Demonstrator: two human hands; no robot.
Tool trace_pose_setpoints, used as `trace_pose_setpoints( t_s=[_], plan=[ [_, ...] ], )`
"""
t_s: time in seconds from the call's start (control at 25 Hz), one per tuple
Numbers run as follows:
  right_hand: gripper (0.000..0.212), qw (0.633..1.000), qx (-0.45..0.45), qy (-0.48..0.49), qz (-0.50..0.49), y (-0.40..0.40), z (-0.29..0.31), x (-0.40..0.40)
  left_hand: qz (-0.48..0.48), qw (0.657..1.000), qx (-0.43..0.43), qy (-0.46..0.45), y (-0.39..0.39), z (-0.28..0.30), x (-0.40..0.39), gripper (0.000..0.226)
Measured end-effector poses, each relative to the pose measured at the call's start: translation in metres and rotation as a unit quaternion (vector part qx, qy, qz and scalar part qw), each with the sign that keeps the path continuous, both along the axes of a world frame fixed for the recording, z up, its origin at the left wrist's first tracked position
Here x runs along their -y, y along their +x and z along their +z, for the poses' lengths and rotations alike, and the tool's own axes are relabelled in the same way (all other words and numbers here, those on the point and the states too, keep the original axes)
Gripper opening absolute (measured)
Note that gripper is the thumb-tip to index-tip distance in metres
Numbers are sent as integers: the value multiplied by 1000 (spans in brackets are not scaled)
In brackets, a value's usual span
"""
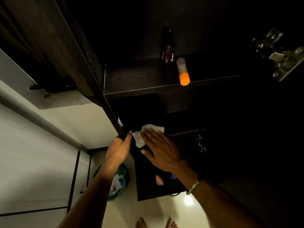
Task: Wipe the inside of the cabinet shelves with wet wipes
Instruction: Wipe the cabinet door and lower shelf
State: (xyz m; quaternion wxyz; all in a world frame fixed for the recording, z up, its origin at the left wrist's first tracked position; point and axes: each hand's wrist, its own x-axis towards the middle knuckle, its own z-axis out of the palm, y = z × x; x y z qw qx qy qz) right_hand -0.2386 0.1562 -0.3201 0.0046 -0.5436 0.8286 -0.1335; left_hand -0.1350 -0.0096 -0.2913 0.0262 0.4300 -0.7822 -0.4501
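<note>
So we've got our right hand (162, 151) flat on the wet wipe (144, 133), fingers (150, 134) straight and spread, pressing it onto a dark lower shelf (185, 133) inside the cabinet — the wipe is crumpled, white, and sits right at the shelf's left front corner, poking out past our fingertips. Our left hand (119, 149) is gripping the front edge of the cabinet's left side panel (98, 89), fingers curled round it with the thumb (129, 135) up near the wipe. One shelf up (148, 89) there's a tube with an orange cap (183, 72) lying down with the cap sticking over the front edge, and a small dark bottle (167, 50) standing just behind it. A metal hinge (278, 55) shows at the upper right, another bit of metal hardware (200, 143) sits lower down by the shelf we're wiping. There's a metal bangle (195, 185) on our right wrist. Down on the pale floor (156, 213) — a green bag (118, 183) near the wall, and our bare toes (141, 223) at the bottom edge.
</note>
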Motion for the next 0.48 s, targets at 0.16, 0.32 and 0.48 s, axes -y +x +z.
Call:
trace_pose_setpoints(
  t_s=[0.16, 0.32, 0.48],
  plan=[
    [65, 973, -59, -26, -219, -82, 0, -48, 0, 1000, 11, 17, -3, -11, 8, 49],
    [69, 956, 1, -58, -288, -50, -2, -11, -9, 999, 12, 29, -3, -6, 9, 55],
    [66, 993, -16, -28, -115, -29, 0, 2, -56, 986, 160, -4, 6, 8, 1, 69]
  ],
)
